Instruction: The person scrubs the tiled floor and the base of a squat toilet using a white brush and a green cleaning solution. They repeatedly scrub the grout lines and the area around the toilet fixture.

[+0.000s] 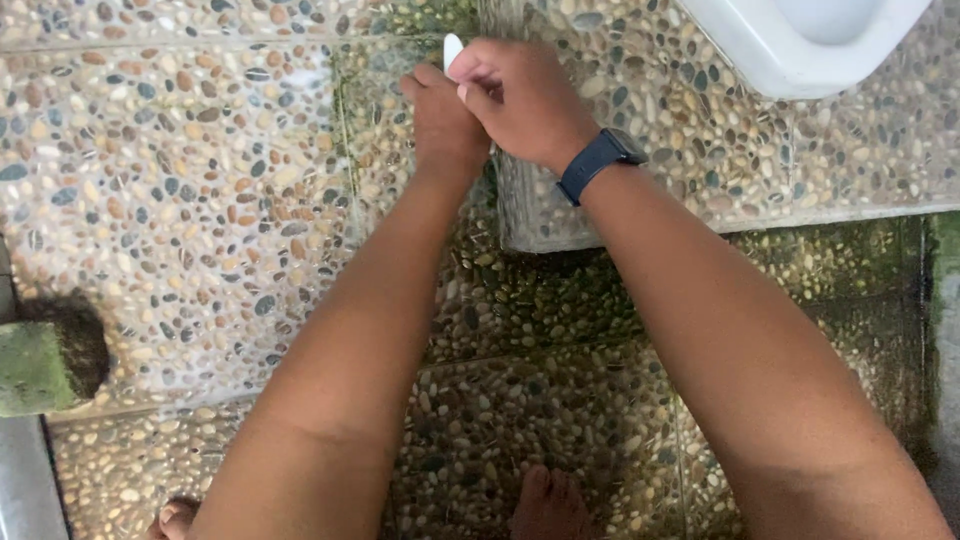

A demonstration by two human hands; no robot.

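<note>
— How are the arms placed?

— Both are stretched forward and angled inward, so that the wrists meet near the top of the view.

— And the left hand [445, 125]?

— It is curled into a loose fist, knuckles up, and is partly covered.

— By what?

— By the right hand [520, 100], which is laid over it with fingers bent. A dark band is worn on the right wrist.

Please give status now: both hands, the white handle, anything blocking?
Left hand and right hand both closed on the white handle. Handle upright against pebble wall. Working end hidden. Nothing blocking.
</note>
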